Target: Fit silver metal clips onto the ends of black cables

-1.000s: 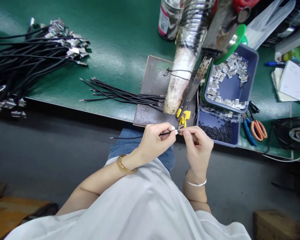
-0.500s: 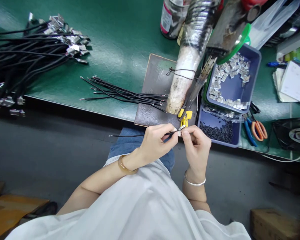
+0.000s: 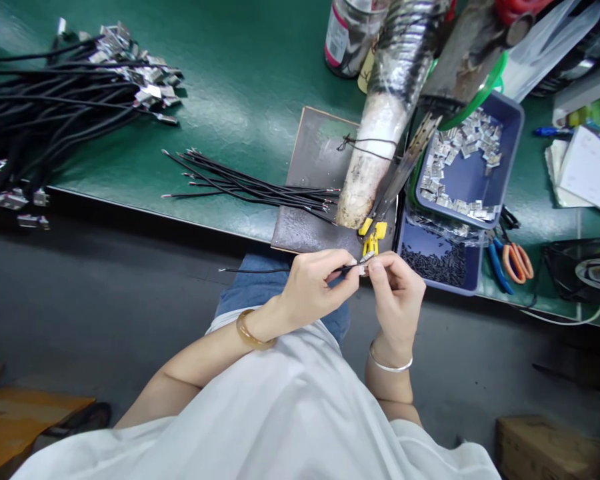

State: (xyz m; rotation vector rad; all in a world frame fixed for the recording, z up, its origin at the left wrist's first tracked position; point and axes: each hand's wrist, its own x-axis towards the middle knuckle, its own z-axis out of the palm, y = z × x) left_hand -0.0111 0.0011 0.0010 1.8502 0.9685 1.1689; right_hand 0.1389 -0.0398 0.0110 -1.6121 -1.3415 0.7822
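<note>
My left hand (image 3: 320, 283) is closed in a pinch on a thin black cable (image 3: 255, 271), whose bare-wire end sticks out to the left. At the cable's other end, my right hand (image 3: 397, 290) pinches a small silvery metal connector (image 3: 368, 256). The fingertips of both hands almost meet, and they partly hide the connector. Just beyond them are the yellow jaws (image 3: 373, 239) of a dark metal tool fixed above the bench. A brown board (image 3: 300, 230) lies under it, with a bundle of loose black cables (image 3: 245, 187) reaching onto its left part.
A large pile of black cables (image 3: 80, 100) with metal connectors covers the bench's left. A wrapped duct (image 3: 367, 153) hangs over the board. On the right stand a blue bin of metal shells (image 3: 513, 143), a lower bin of small black pieces (image 3: 435, 263) and orange-handled scissors (image 3: 517, 262).
Both hands have shifted very slightly to the right, with the cable and connector still between them. The bench view has moved a little with the head.
</note>
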